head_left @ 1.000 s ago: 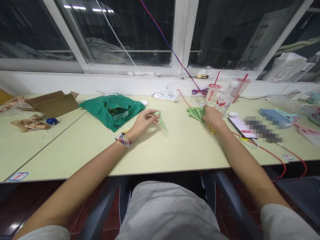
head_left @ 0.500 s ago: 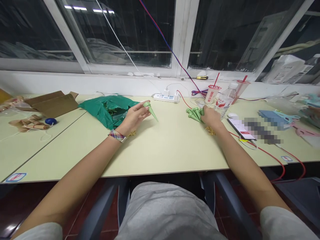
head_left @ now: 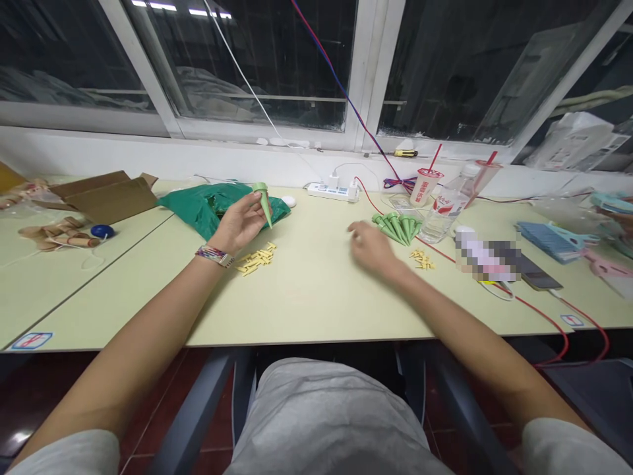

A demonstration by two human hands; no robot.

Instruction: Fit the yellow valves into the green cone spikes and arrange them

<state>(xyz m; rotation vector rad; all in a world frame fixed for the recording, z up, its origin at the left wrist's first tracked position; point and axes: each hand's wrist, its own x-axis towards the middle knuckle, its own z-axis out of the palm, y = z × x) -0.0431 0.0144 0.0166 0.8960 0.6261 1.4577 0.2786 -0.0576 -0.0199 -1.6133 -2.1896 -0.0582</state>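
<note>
My left hand [head_left: 241,223] is raised a little above the pale yellow table [head_left: 316,290] and grips a green cone-shaped spike [head_left: 264,202], wide end up, point down. Below that hand lies a scatter of small yellow pieces [head_left: 256,258]. My right hand [head_left: 370,247] hovers over the table's middle with fingers loosely curled; nothing shows in it. Just beyond it lies a pile of several green cone spikes [head_left: 398,227], and a second small heap of yellow pieces [head_left: 422,258] sits to its right.
A crumpled green plastic bag [head_left: 210,206] lies behind my left hand. A cardboard box [head_left: 103,196], wooden parts [head_left: 57,234] and a blue ball [head_left: 102,231] sit far left. A power strip [head_left: 332,192], drink cups [head_left: 424,185], water bottle [head_left: 445,206], phone [head_left: 537,277] and red cables [head_left: 544,313] fill the back right.
My left hand has carried the green cone left and up toward the green bag, uncovering yellow pieces. My right hand has left the cone pile and drawn back left toward the table's middle.
</note>
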